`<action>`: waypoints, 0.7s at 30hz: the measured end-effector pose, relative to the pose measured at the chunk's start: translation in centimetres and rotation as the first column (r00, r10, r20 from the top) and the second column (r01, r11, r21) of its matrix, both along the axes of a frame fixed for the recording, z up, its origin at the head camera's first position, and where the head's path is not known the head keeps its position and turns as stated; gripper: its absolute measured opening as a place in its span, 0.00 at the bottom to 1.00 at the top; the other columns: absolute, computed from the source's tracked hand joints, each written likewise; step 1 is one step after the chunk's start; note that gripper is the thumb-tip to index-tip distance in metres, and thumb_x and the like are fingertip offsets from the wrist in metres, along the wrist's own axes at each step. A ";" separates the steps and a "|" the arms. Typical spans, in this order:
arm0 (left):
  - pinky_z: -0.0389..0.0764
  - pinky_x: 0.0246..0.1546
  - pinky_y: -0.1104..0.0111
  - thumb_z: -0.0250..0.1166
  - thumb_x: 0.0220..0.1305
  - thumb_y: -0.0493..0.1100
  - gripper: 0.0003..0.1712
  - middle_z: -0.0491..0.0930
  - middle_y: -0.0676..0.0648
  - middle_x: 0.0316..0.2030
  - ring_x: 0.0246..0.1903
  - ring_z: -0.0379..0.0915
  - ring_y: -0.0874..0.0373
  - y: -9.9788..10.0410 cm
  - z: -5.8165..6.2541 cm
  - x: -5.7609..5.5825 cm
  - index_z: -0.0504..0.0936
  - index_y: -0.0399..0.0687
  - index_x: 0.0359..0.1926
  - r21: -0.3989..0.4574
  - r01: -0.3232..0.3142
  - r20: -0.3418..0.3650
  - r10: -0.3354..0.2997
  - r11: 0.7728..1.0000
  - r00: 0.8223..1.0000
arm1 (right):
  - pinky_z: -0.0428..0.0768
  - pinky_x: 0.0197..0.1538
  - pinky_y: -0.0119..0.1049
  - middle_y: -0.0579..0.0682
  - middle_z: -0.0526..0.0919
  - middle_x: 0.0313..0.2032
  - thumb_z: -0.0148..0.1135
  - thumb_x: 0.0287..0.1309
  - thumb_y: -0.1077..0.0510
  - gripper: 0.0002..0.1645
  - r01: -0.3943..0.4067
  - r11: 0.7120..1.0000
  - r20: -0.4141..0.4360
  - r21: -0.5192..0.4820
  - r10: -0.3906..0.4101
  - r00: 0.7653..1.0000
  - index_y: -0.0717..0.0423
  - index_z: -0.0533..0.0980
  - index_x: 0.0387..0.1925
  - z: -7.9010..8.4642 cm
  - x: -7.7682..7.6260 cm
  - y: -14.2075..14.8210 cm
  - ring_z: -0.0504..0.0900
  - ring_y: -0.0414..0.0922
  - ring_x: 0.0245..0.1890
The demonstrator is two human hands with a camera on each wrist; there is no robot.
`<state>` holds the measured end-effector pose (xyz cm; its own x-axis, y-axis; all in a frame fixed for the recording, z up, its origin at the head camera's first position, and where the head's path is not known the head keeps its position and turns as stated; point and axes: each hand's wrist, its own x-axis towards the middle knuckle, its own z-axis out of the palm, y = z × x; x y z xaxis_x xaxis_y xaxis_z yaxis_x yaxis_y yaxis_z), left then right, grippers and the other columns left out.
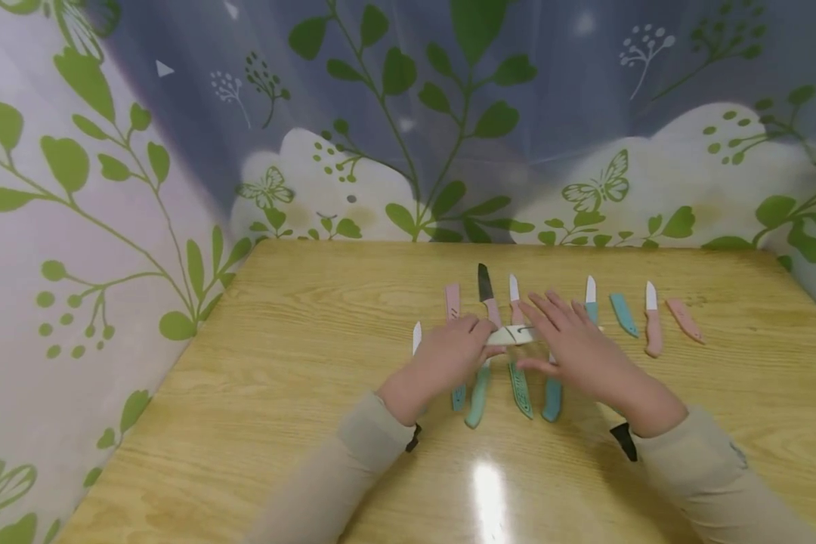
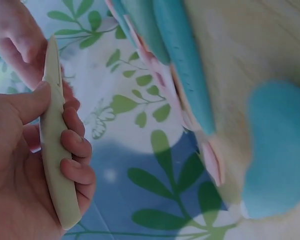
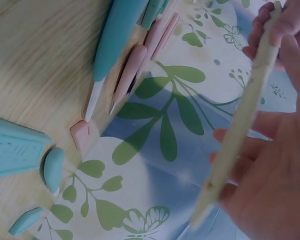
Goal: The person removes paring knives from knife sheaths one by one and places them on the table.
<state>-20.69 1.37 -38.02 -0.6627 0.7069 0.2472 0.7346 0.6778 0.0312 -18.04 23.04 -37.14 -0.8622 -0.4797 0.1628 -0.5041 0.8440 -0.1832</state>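
Observation:
Between my hands is a cream paring knife [image 1: 498,336] lying sideways, its blade covered by a cream sheath [image 3: 240,135]. My left hand [image 1: 442,353] grips the knife's handle [image 2: 55,160], fingers curled round one side and thumb along the top. Over the sheath end, my right hand [image 1: 581,351] has its fingers extended. The right wrist view shows that sheath lying against those fingers, with the thumb [image 3: 292,57] stretched towards the left hand. No bare blade of this knife shows.
On the wooden table [image 1: 279,340] lie several knives and sheaths, including a black-bladed knife [image 1: 485,284], a pink-handled knife [image 1: 653,325], a blue sheath [image 1: 623,314], a pink sheath [image 1: 685,320], a green-handled knife [image 1: 477,397] and a green sheath [image 1: 520,391]. A leaf-patterned curtain [image 1: 408,113] hangs behind.

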 end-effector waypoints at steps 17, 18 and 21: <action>0.76 0.27 0.76 0.50 0.73 0.55 0.21 0.80 0.52 0.39 0.33 0.76 0.64 0.4 -0.3 0.6 0.76 0.47 0.54 -0.053 0.043 -0.031 -0.045 0.998 0.999 | 0.77 0.32 0.40 0.49 0.82 0.35 0.62 0.62 0.48 0.21 -0.069 0.997 -0.040 -0.028 0.068 0.997 0.58 0.75 0.51 -0.4 0.2 -0.2 0.78 0.42 0.29; 0.76 0.27 0.76 0.50 0.73 0.56 0.21 0.80 0.53 0.39 0.32 0.75 0.65 0.4 -0.3 0.6 0.76 0.47 0.54 -0.055 0.042 -0.027 -0.043 0.998 0.999 | 0.77 0.32 0.39 0.49 0.82 0.35 0.62 0.63 0.48 0.21 -0.066 0.997 -0.033 -0.031 0.065 0.997 0.58 0.76 0.50 -0.3 0.2 -0.2 0.78 0.41 0.29; 0.75 0.29 0.76 0.50 0.73 0.56 0.21 0.80 0.53 0.39 0.33 0.75 0.65 0.4 -0.3 0.6 0.76 0.48 0.54 -0.060 0.052 -0.012 -0.053 0.997 0.999 | 0.75 0.29 0.35 0.46 0.81 0.31 0.61 0.63 0.47 0.18 -0.060 0.997 0.001 -0.042 0.060 0.998 0.57 0.77 0.44 -0.2 0.2 0.0 0.76 0.38 0.26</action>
<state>-20.13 1.77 -38.27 -0.6213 0.7541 0.2128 0.7691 0.6388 -0.0183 -17.88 23.01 -37.36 -0.8324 -0.5235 0.1819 -0.5533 0.8038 -0.2186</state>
